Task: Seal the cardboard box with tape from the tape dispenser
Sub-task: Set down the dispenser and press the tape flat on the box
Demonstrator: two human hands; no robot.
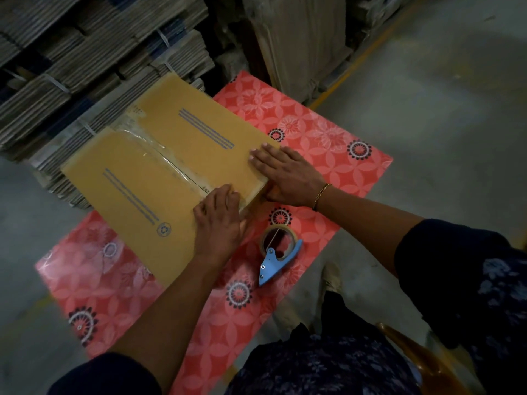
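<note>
Cardboard box (159, 172) lies on a pink floral mat (328, 138), both hands pressing on it.

Left hand (218, 220) bends knuckles-up over the clear tape (168, 158) at the near end of the seam, gripping nothing; right hand (285, 175) lies flat with fingers spread on the box's corner, thumb down its side. Blue tape dispenser (278, 252) rests on the mat just beside the box. Blue stripes and a round recycling mark are printed on the flaps; small lettering is unreadable.

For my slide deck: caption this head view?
Both hands press tape onto cardboard box; tape dispenser rests aside.
</note>
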